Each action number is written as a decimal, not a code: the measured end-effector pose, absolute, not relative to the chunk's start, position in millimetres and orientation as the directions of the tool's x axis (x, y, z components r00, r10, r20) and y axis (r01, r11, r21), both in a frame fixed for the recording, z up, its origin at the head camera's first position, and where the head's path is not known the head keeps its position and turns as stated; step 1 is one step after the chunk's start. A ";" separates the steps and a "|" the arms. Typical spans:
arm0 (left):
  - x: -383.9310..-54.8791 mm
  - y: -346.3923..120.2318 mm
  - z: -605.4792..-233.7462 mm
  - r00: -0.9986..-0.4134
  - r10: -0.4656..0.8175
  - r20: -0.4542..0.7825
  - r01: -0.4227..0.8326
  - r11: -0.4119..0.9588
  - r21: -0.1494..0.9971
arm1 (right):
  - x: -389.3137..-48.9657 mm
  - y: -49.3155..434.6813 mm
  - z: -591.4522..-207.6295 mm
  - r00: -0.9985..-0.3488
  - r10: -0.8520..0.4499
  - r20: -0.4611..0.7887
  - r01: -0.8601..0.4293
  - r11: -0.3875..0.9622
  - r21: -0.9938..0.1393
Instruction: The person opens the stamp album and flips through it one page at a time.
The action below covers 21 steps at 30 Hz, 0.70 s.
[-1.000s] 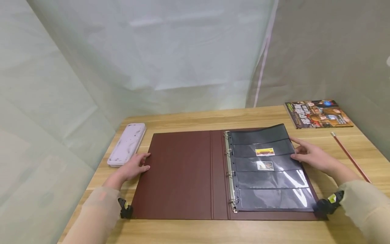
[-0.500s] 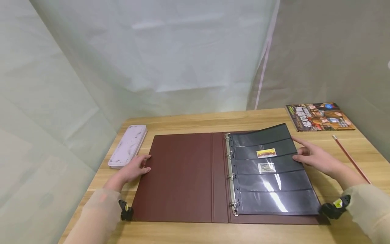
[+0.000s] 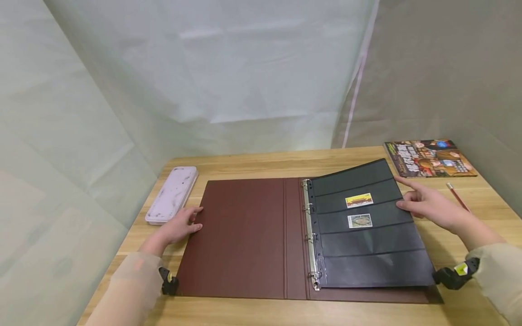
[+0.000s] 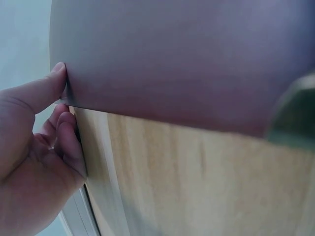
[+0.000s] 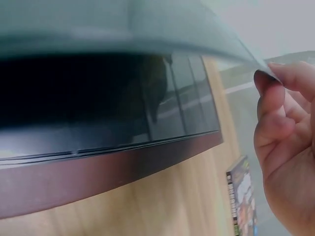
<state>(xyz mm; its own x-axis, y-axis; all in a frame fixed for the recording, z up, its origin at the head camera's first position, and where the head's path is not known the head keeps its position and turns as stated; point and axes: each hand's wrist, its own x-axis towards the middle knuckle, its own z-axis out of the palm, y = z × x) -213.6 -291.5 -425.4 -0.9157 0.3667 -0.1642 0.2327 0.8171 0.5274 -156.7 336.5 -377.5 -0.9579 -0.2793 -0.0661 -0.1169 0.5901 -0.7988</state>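
A dark red ring binder [image 3: 244, 235] lies spread out on the table. Black pocket pages with clear strips hang on its metal rings [image 3: 311, 237]. On the top page [image 3: 375, 267], one pocket holds a yellow stamp [image 3: 359, 200] and the pocket below it a greyish stamp [image 3: 360, 221]. My right hand [image 3: 434, 208] pinches that page's right edge between thumb and fingers; the right wrist view shows the page [image 5: 123, 29] raised above the pages beneath. My left hand [image 3: 179, 226] holds the cover's left edge, thumb [image 4: 47, 88] on the cover and other fingers curled at its edge.
A whitish, scuffed pencil case [image 3: 171, 194] stands at the left, close behind my left hand. At the back right lies a colourful book [image 3: 430, 158]. A red pencil [image 3: 458, 197] is partly hidden behind my right hand. Pale cloth sheets [image 3: 253, 77] enclose the table's back and sides.
My right hand has moved slightly right and up with the page's edge, and the page has lifted further from those below. Glare on its pockets has faded. The left hand stays at the cover.
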 end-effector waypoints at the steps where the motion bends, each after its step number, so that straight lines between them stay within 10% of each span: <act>1: -213.6 -291.3 -425.3 -0.915 0.369 -0.164 0.235 0.817 0.527 | -156.7 336.2 -375.0 -0.957 -0.283 -0.067 -0.119 0.591 -0.798; 21: -214.0 -293.4 -428.0 -0.917 0.360 -0.170 0.223 0.817 0.532 | -159.2 321.2 -340.7 -0.959 -0.280 -0.052 -0.142 0.629 -0.764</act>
<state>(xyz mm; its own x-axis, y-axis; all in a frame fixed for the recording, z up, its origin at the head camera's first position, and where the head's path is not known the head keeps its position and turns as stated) -214.0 -293.4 -428.0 -0.9172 0.3604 -0.1698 0.2227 0.8171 0.5317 -159.2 321.2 -340.7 -0.9586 -0.2801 -0.0521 -0.1424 0.6293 -0.7640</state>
